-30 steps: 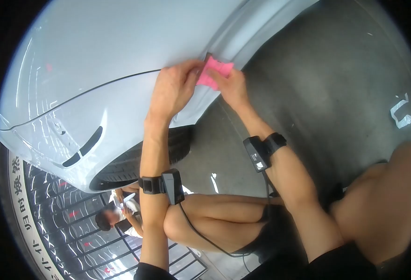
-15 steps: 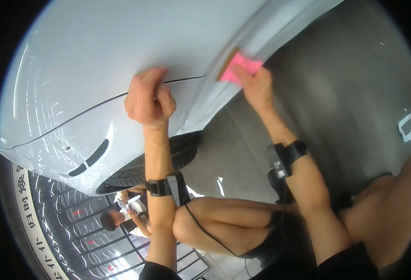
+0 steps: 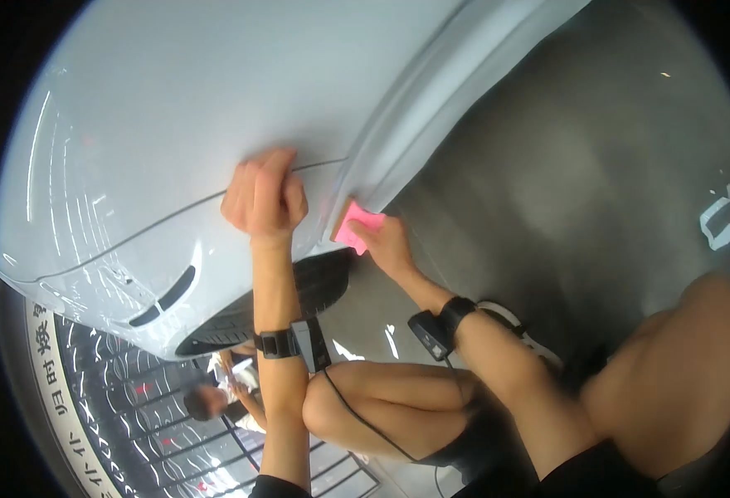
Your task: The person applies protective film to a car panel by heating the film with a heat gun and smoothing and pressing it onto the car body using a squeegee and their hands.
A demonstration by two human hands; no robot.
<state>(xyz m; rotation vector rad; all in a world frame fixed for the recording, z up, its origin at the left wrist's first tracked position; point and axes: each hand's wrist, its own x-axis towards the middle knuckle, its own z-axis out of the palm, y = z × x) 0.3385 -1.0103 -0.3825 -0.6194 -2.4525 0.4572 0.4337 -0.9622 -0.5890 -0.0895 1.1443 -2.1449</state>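
Note:
My right hand [image 3: 388,247] grips a pink squeegee [image 3: 360,228] with a brown edge strip. The strip rests against the lower sill of a pale, glossy car body [image 3: 240,91], just ahead of the wheel. To the left, my left hand [image 3: 265,195] is curled into a loose fist beside the dark panel seam [image 3: 182,214]. Its knuckles are at the car panel, and no object shows between thumb and forefinger. Both wrists wear black straps with small boxes; a cable runs from the left one.
A black tyre [image 3: 319,286] sits under the body beyond my left forearm. My bent knees [image 3: 382,398] are close below. Another person [image 3: 216,398] is in the background near a black grid frame. Grey floor [image 3: 547,183] with white marks [image 3: 720,220] extends to the right.
My right hand has slid the squeegee along the sill, down and left in view, towards the wheel. My left hand sits slightly lower in view, still curled at the panel.

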